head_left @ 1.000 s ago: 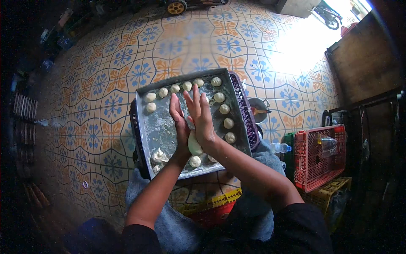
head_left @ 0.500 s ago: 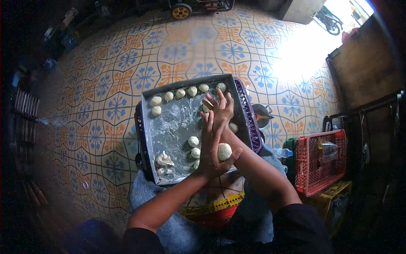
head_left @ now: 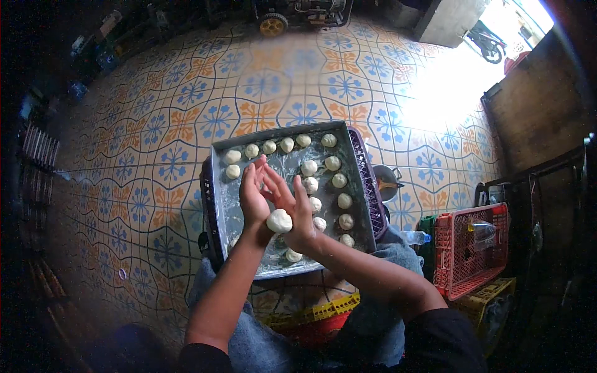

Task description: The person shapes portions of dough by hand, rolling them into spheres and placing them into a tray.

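A round white dough ball (head_left: 279, 221) sits between the heels of my two hands, above a floured metal tray (head_left: 225, 198). My left hand (head_left: 254, 198) presses it from the left, fingers stretched forward. On the other side my right hand (head_left: 296, 208) bears against it, its fingers also extended and its thumb raised. Several shaped dough balls line the tray's far side, such as one pale ball (head_left: 286, 144), and others form columns at the right, including a ball (head_left: 345, 201) near the right wall. My left forearm mostly hides the tray's near left corner.
Under the tray is a purple plastic crate (head_left: 367, 171), close to my knees. To the right are a metal pot (head_left: 387, 180), a water bottle (head_left: 415, 237), a red crate (head_left: 471, 248) and a yellow crate (head_left: 485, 301). A wheeled machine (head_left: 273, 25) stands far ahead on the patterned tiles.
My hands have shifted from crossed, one over the other, to side by side and moved left with the dough ball. Tray balls on the right are now uncovered; the view has tilted slightly.
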Motion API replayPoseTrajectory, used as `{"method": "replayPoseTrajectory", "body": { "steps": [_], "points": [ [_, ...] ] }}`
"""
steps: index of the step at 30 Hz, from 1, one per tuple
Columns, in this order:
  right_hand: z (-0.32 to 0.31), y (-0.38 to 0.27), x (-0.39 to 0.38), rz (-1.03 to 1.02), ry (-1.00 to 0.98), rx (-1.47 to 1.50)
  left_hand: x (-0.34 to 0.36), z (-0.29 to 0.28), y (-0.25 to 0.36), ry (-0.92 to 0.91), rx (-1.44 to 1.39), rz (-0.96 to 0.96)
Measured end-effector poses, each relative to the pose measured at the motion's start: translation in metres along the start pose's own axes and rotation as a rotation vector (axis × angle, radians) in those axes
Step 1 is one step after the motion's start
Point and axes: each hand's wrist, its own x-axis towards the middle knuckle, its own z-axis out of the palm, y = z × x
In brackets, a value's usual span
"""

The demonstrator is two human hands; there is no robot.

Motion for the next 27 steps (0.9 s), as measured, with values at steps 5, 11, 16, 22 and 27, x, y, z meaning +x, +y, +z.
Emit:
{"method": "replayPoseTrajectory", "body": {
  "steps": [5, 11, 16, 22, 27],
  "points": [
    [-0.011, -0.025, 0.003, 0.204, 0.152, 0.170, 0.010, 0.005, 0.023, 0.072, -0.169, -0.387],
    [-0.021, -0.044, 0.013, 0.271, 0.185, 0.097, -0.002, 0.017, 0.032, -0.147, 0.194, -0.194],
    [-0.021, -0.049, 0.017, 0.305, 0.331, -0.194, 0.001, 0.009, 0.035, -0.231, 0.445, -0.047],
    [-0.024, -0.045, 0.020, 0.208, 0.382, -0.266, -0.008, 0.017, 0.029, -0.234, 0.454, -0.072],
    [-0.009, -0.054, 0.015, 0.068, 0.533, -0.260, -0.020, 0.032, 0.025, -0.365, 0.348, -0.262]
  ]
}}
